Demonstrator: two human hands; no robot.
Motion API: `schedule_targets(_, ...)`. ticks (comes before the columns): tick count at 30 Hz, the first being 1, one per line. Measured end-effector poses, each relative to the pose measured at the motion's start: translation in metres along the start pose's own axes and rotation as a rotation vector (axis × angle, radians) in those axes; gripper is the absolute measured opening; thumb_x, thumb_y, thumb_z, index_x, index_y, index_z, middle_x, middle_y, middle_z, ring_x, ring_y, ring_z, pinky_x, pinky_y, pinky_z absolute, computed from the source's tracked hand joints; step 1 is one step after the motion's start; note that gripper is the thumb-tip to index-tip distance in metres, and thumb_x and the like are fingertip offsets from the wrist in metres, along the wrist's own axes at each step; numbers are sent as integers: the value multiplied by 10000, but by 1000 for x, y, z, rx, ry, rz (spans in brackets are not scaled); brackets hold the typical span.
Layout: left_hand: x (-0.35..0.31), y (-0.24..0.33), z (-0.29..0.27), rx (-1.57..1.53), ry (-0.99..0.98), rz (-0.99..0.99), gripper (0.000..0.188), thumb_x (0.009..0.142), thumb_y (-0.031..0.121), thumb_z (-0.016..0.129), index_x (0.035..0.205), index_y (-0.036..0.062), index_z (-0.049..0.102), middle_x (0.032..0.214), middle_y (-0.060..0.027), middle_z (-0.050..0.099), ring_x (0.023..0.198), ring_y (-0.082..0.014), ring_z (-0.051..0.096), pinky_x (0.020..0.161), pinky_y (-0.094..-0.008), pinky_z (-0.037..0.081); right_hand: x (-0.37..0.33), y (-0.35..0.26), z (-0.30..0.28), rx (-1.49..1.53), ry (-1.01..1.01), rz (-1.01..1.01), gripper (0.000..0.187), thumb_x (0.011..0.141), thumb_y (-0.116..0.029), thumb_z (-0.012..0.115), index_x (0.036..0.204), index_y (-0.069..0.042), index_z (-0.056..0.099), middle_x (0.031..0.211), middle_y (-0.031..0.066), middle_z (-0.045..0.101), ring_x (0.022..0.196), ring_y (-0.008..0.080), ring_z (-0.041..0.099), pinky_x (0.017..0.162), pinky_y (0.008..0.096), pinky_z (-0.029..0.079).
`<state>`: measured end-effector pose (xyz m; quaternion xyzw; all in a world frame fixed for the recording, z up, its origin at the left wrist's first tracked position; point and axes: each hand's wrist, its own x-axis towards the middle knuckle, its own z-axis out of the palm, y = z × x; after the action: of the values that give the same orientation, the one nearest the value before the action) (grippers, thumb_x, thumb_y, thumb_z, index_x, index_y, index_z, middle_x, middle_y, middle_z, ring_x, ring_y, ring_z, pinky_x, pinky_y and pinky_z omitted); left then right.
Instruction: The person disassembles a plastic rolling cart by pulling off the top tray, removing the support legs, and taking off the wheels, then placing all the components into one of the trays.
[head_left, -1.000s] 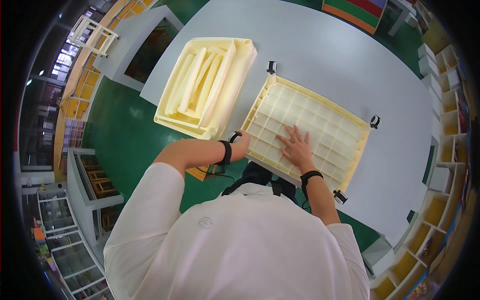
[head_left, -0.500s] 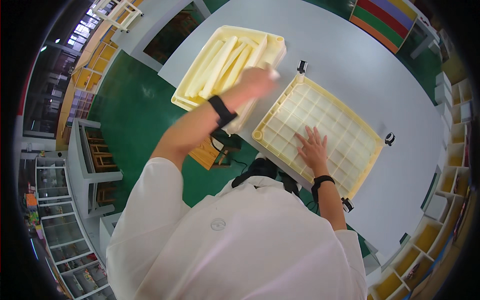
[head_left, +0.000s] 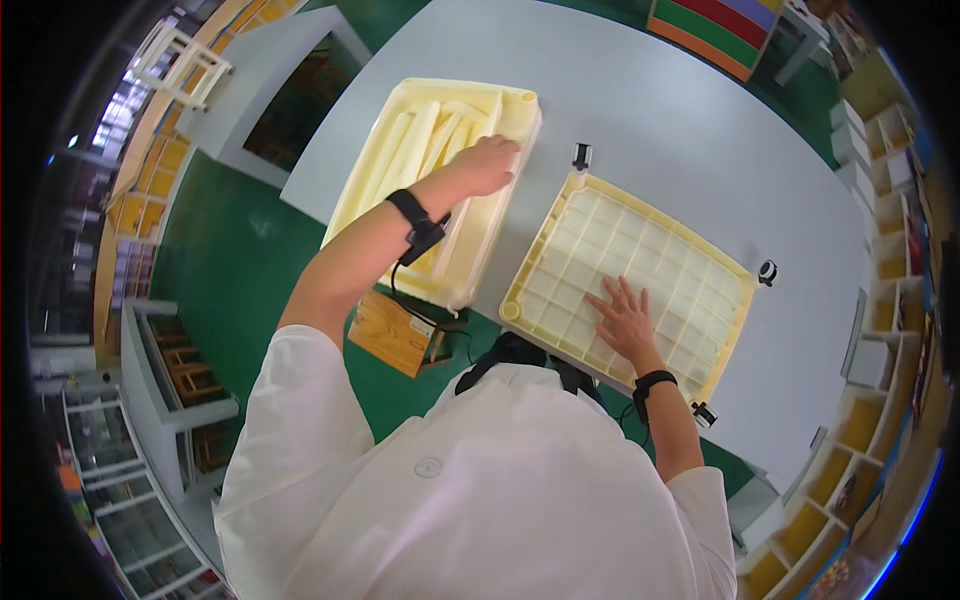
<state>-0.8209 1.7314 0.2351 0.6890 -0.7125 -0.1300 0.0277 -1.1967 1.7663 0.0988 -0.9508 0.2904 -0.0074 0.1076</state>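
A shallow cream plastic tray (head_left: 517, 290) lies ribbed side up on the table. A caster wheel (head_left: 581, 155) sits at its far left corner, another caster (head_left: 767, 272) at the far right and a third caster (head_left: 705, 414) at the near right. The near left corner shows a bare round socket. My right hand (head_left: 626, 322) rests flat on the ribs, fingers spread. To the left is a deeper cream tray (head_left: 368, 140) with several pale plastic tubes (head_left: 410, 150). Over its narrow side compartment my left hand (head_left: 488, 165) is curled, fingertips down; whatever they hold is hidden.
Both trays lie on a large grey table (head_left: 680, 130). A wooden stool (head_left: 392, 332) stands below the table's near edge, with a cable hanging by it. Shelving (head_left: 870, 440) lines the right side, and a grey cabinet (head_left: 270, 90) is at the left.
My left hand has come down to the side compartment; the white thing at its fingertips no longer shows. My right hand stays on the ribbed tray. The whole view has shifted slightly.
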Motion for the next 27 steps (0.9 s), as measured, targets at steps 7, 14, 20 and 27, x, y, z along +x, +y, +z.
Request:
schedule_targets(7, 82, 58, 93, 1120, 149, 927, 362, 818, 198, 509, 1127, 14, 556, 1213, -136, 524, 1146, -308, 466, 992, -482, 335, 7, 5, -6, 257, -38, 110, 617, 770, -269, 604, 1346, -302, 387, 1445, 38, 290, 1341, 274, 246, 1066, 581, 165)
schedule_targets(14, 127, 77, 156, 2092, -505, 507, 340, 807, 330, 588, 1073, 119, 602, 991, -123, 620, 941, -282, 576, 931, -497, 362, 58, 9, -26, 218, 94, 298, 578, 794, -275, 590, 1339, -295, 397, 1441, 47, 289, 1337, 263, 249, 1058, 597, 170)
schedule_targets(20, 154, 60, 159, 1722, -442, 716, 229, 698, 201, 682, 903, 97, 670, 829, -79, 648, 773, -264, 614, 720, -467, 490, 47, 36, -1, 38, 82, 205, 529, 844, -445, 515, 1348, -403, 357, 1485, -17, 211, 1372, 227, 172, 1031, 646, 160)
schedule_targets(27, 167, 81, 129, 1112, -641, 369, 223, 665, 129, 692, 879, 68, 709, 878, -115, 680, 805, -289, 659, 689, -445, 535, 47, 43, 4, 71, 58, 225, 562, 842, -480, 502, 1365, -433, 302, 1493, -53, 190, 1379, 211, 157, 1045, 618, 170)
